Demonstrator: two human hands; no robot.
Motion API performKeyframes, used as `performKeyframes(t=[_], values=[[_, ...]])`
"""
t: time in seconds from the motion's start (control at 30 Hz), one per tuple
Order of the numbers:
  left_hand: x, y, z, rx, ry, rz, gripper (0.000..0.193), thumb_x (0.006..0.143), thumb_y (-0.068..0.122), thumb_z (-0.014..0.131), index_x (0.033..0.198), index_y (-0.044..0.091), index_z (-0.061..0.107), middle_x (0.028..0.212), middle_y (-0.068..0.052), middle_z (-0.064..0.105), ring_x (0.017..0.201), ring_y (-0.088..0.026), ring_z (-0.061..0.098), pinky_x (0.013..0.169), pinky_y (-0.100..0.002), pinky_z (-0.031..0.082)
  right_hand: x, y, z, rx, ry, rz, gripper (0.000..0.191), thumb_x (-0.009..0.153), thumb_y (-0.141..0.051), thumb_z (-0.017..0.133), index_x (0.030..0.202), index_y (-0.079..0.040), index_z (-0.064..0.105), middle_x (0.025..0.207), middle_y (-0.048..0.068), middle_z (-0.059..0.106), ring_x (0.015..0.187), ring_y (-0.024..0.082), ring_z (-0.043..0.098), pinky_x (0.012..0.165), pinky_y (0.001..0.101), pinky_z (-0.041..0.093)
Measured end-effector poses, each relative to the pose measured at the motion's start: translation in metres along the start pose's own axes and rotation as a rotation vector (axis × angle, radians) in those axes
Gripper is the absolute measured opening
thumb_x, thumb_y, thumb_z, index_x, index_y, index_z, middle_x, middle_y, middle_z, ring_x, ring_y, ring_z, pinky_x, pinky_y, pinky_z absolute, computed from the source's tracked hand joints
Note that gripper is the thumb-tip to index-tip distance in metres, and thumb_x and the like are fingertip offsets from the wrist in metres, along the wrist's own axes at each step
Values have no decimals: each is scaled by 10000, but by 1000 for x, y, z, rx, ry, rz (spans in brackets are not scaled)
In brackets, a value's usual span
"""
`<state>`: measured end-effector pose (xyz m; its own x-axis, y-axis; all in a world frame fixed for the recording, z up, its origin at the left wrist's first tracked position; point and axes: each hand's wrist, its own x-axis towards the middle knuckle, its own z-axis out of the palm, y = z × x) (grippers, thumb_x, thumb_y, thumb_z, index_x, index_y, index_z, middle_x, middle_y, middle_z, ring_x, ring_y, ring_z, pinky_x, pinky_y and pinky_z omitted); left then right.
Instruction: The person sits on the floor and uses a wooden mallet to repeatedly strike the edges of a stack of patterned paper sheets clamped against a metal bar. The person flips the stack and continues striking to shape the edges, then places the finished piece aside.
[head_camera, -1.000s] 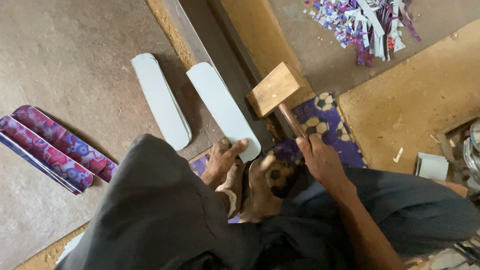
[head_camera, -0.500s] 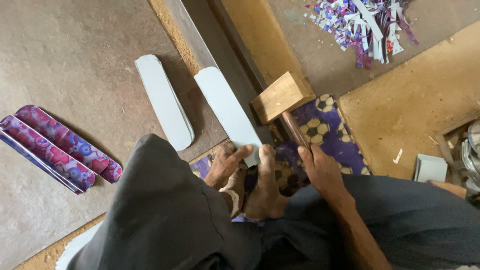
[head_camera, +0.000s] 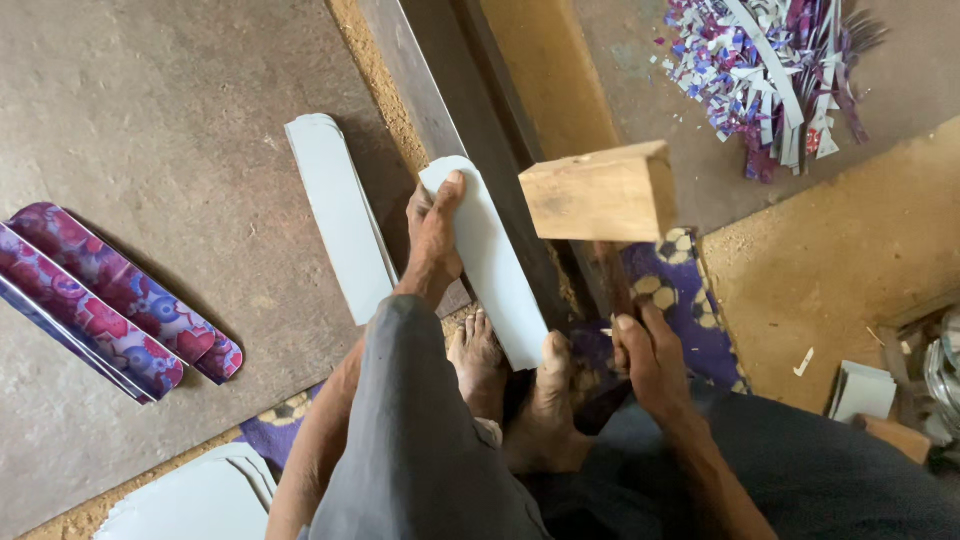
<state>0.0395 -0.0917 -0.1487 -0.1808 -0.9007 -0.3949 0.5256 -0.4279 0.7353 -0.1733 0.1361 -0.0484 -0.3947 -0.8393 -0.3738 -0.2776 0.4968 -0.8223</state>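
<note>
My left hand (head_camera: 434, 232) lies flat along the left edge of a long pale grey metal strip (head_camera: 492, 262), fingertips near its rounded far end. The strip rests against a dark metal rail (head_camera: 415, 85) on the floor, and my bare foot (head_camera: 545, 405) presses on its near end. My right hand (head_camera: 652, 358) grips the handle of a wooden mallet (head_camera: 600, 192), whose block head hangs raised just right of the strip.
A second pale strip (head_camera: 338, 215) lies to the left. Curved floral-printed strips (head_camera: 110, 300) sit at far left. A heap of cut scraps (head_camera: 770, 70) is at top right. More pale sheets (head_camera: 195, 500) are at the bottom left, small white pieces (head_camera: 862, 392) at right.
My left hand has slid from the strip's near end up along it. The mallet has risen and come closer to the camera. My foot now presses the strip's near end.
</note>
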Motion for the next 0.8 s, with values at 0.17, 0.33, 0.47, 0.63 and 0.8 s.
performKeyframes(t=[0.17, 0.33, 0.47, 0.63, 0.8], values=[[-3, -11, -5, 122, 39, 96, 466, 896, 378, 748, 1208, 53, 631, 988, -61, 713, 854, -165, 706, 710, -366, 647, 48, 8, 27, 460, -116, 233, 451, 1013, -503, 482, 943, -73, 595, 644, 2, 543, 454, 77, 495, 390, 253, 402], [1, -15, -6, 100, 24, 147, 487, 932, 390, 756, 1230, 29, 620, 1014, -83, 703, 868, -178, 679, 723, -372, 605, 70, 10, 32, 430, -287, 294, 506, 992, -567, 495, 872, -81, 568, 590, 3, 530, 389, 78, 461, 343, 252, 388], [1, -19, -6, 85, 36, 165, 496, 923, 397, 764, 1232, 40, 613, 1041, -72, 700, 899, -162, 674, 749, -363, 599, 73, 13, 29, 559, -278, 286, 518, 1015, -567, 494, 845, -80, 544, 610, -12, 522, 410, 62, 454, 347, 252, 383], [2, -19, -4, 95, 35, 156, 466, 927, 390, 765, 1210, 50, 618, 1010, -66, 686, 874, -173, 665, 728, -374, 594, 66, 6, 31, 365, -247, 191, 491, 1007, -543, 490, 852, -83, 560, 601, 5, 534, 399, 73, 460, 346, 251, 380], [2, -18, -3, 76, 48, 139, 466, 915, 384, 768, 1210, 58, 612, 1028, -59, 686, 884, -168, 671, 727, -369, 603, 37, -30, 6, 400, 76, -374, 482, 1114, -547, 469, 1052, -75, 543, 742, 4, 544, 535, 71, 486, 444, 235, 425]])
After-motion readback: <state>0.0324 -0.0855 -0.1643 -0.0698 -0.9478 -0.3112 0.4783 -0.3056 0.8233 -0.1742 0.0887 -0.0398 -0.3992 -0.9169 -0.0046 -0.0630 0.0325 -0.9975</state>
